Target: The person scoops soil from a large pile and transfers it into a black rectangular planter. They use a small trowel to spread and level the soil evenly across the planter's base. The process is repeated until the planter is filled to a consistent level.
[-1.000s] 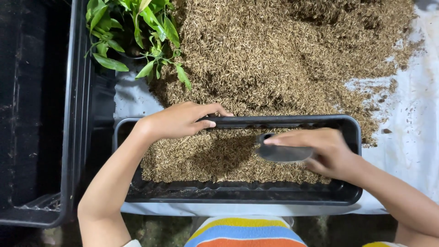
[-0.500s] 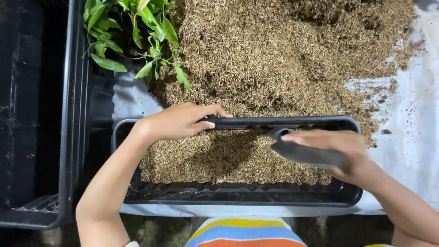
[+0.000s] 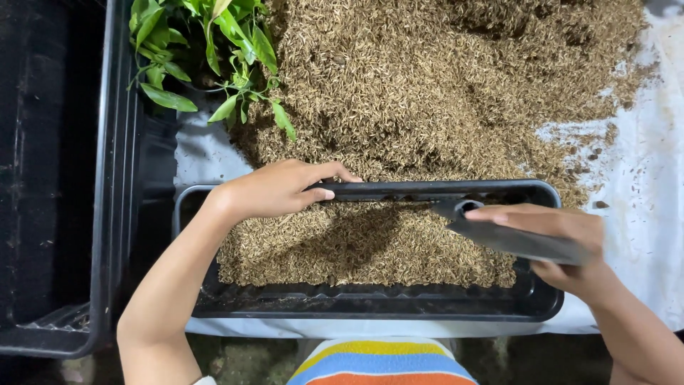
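Left forearm enters from the lower left, angled up and to the right, wrist slightly bent. Left hand (image 3: 274, 189) lies palm down, fingers extended rightward and curled over an edge, thumb beneath. Right forearm enters from the lower right. Right hand (image 3: 563, 246) is closed in a grip, fingers pointing left, knuckles uppermost.

The husk pile (image 3: 442, 78) lies behind the planter trough (image 3: 370, 305), with the plant (image 3: 206, 57) at its left. A crate (image 3: 64, 178) stands left of the trough, whose far rim the left hand (image 3: 281, 189) grips.
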